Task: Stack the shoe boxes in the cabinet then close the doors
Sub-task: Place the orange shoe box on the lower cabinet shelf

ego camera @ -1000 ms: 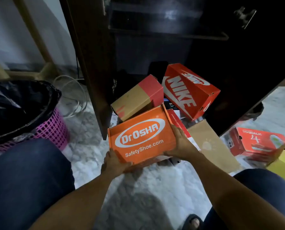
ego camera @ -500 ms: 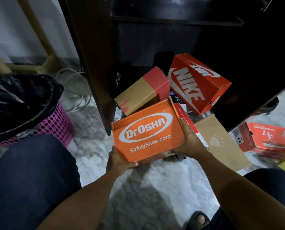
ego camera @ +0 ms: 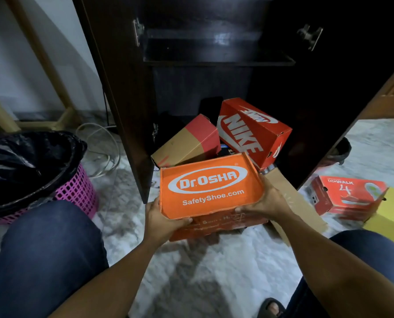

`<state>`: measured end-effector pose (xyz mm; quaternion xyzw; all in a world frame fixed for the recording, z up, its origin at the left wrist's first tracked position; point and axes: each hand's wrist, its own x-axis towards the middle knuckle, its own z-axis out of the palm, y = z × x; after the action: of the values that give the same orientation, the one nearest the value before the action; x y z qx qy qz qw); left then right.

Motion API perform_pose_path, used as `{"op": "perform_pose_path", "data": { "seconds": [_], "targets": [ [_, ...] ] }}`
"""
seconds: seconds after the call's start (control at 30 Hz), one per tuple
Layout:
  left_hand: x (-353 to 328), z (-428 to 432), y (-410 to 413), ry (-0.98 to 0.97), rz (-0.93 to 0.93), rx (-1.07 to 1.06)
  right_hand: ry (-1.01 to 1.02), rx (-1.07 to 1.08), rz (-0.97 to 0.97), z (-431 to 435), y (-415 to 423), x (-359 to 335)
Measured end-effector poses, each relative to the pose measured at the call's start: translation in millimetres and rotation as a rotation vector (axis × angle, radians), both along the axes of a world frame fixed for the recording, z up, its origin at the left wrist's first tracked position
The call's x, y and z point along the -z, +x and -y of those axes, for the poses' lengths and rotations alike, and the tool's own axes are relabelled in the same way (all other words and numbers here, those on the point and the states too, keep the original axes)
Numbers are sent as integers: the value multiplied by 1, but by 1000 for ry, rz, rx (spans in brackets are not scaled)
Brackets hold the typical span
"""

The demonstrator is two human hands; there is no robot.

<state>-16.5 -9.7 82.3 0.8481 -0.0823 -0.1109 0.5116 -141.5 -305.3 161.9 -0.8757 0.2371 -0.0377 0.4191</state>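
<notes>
Both hands' grip [ego camera: 214, 216] on orange "Dr.OSHA SafetyShoe.com" box [ego camera: 211, 187]; "NIKE" box [ego camera: 253, 131] behind

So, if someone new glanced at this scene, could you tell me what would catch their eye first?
Most likely the bright orange Dr.Osha box, held at centre by the left hand and right hand in front of the open dark cabinet. Just behind it, a red Nike box and a tan-and-red box lean tilted at the cabinet's mouth. At far left stands a pink bin with a black liner.
</notes>
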Motion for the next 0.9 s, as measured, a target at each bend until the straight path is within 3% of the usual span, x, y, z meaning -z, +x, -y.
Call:
{"op": "perform_pose_path", "data": {
  "seconds": [0.3, 0.67, 0.9],
  "targets": [
    [-69, 28, 12, -85, 213, 47, 9, 143, 40, 9, -20, -71],
    [-209, 59, 51, -70, 464, 172, -62, 238, 243, 33, -19, -162],
    [-273, 76, 88, -47, 323, 215, -82, 265, 264, 55, 9, -215]
  ]
}}
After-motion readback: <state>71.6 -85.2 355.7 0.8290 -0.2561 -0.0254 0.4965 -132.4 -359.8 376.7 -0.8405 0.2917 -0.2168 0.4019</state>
